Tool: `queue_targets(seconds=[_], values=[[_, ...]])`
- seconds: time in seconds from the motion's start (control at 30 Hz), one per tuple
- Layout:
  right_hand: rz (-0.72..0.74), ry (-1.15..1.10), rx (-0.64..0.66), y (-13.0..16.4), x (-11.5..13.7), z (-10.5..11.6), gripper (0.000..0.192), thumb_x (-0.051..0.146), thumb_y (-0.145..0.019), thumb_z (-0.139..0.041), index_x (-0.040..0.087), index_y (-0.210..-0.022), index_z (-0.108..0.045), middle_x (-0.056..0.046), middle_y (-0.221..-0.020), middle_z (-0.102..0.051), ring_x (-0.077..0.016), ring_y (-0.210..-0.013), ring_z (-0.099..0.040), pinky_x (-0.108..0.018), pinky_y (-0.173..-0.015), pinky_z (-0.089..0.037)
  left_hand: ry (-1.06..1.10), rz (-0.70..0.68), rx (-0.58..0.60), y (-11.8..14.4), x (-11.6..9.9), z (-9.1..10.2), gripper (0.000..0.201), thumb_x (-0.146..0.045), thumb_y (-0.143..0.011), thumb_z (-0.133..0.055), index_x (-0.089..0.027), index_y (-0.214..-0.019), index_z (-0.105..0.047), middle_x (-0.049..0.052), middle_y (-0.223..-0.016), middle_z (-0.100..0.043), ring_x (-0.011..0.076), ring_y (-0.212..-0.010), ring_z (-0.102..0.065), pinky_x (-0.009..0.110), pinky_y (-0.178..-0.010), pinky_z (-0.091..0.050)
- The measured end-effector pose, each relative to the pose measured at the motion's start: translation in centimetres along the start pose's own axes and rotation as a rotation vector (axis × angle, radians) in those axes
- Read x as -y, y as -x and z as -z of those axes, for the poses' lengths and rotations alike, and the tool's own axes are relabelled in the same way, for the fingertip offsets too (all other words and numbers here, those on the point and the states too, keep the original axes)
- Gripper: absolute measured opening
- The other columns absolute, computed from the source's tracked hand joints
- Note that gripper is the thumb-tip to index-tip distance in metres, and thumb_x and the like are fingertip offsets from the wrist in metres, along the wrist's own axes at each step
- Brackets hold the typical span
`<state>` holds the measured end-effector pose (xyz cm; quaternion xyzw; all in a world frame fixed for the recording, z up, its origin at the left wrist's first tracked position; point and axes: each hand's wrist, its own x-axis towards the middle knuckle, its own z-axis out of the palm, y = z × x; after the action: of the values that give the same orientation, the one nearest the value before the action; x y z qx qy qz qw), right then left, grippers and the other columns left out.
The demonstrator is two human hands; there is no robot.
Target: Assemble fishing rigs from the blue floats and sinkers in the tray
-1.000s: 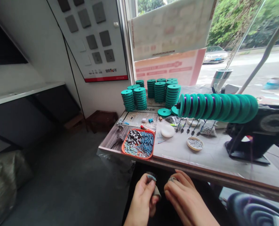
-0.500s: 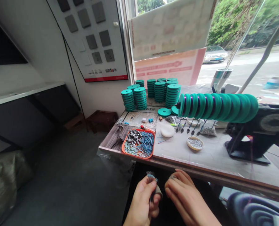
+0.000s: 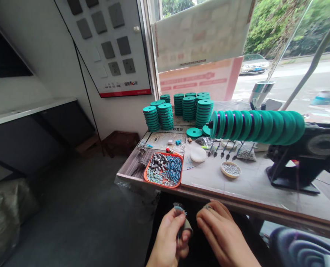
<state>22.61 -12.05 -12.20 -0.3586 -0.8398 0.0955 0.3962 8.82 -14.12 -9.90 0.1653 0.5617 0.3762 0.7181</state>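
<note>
left hand: my left hand [image 3: 169, 237] sits low in the lap, below the table edge [image 3: 237, 207], thumb and forefinger pinched on a little bundle of blue-tipped pieces [image 3: 179, 209] that sticks up out of the grip. There's a greyish sleeve on one finger, can't tell what it is.

right hand: right hand [image 3: 223, 237] is just beside it, fingers curled and close together. Fingertips seem to nip something tiny up top, but it's too small to call, so I can't tell if it's really holding anything.

step: looks to me like sorting or feeding single pieces out of the bundle, hands nearly touching.

next move: my guess is it wants a fine fingertip pick, one piece at a time, without loosening the left pinch.

table stuff: orange tray [image 3: 146, 174] of grey and blue bits near the front, stacks of green spools [image 3: 181, 109] at the back, a row of spools on a rod [image 3: 258, 127], small dish of beads [image 3: 231, 169].
</note>
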Motion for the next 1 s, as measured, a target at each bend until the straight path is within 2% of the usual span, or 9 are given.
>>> queue_targets(seconds=[0.1, 0.2, 0.47, 1.0], values=[[-0.055, 0.012, -0.096, 0.67, -0.12, -0.61, 0.015, 0.015, -0.089, -0.038, 0.018, -0.077, -0.046, 0.000, -0.065, -0.047, -0.0142, -0.067, -0.043, -0.028, -0.070, -0.034, 0.020, -0.007, -0.016, -0.06, 0.13, 0.02, 0.027, -0.040, -0.069, -0.049, -0.023, -0.086, -0.038, -0.009, -0.048, -0.036, -0.0061, -0.034, -0.022, 0.006, -0.036, -0.013], [-0.078, 0.005, -0.129, 1.03, -0.12, -0.98, 0.013, 0.015, -0.088, -0.039, 0.018, -0.079, -0.048, 0.000, -0.067, -0.048, -0.0146, -0.070, -0.043, -0.029, -0.074, -0.032, 0.049, -0.024, -0.020, -0.15, 0.19, 0.06, 0.029, -0.040, -0.067, -0.052, -0.023, -0.087, -0.039, -0.009, -0.048, -0.037, -0.0062, -0.035, -0.022, 0.006, -0.037, -0.014], [0.055, -0.029, -0.006, 0.11, 0.51, -0.34, 0.016, 0.007, -0.084, -0.040, 0.017, -0.072, -0.044, 0.001, -0.065, -0.047, -0.0130, -0.069, -0.042, -0.029, -0.078, -0.030, 0.139, 0.002, -0.027, -0.21, -0.16, 0.04, 0.030, -0.036, -0.063, -0.057, -0.022, -0.082, -0.037, -0.009, -0.048, -0.037, -0.0064, -0.033, -0.023, 0.006, -0.037, -0.012], [0.071, -0.020, 0.042, 0.15, 0.39, -0.46, 0.018, 0.009, -0.086, -0.040, 0.017, -0.070, -0.041, 0.000, -0.064, -0.047, -0.0127, -0.065, -0.041, -0.027, -0.069, -0.034, 0.139, 0.025, -0.004, -0.01, -0.01, -0.15, 0.031, -0.037, -0.065, -0.056, -0.022, -0.084, -0.037, -0.009, -0.047, -0.038, -0.0069, -0.032, -0.022, 0.006, -0.038, -0.011]])
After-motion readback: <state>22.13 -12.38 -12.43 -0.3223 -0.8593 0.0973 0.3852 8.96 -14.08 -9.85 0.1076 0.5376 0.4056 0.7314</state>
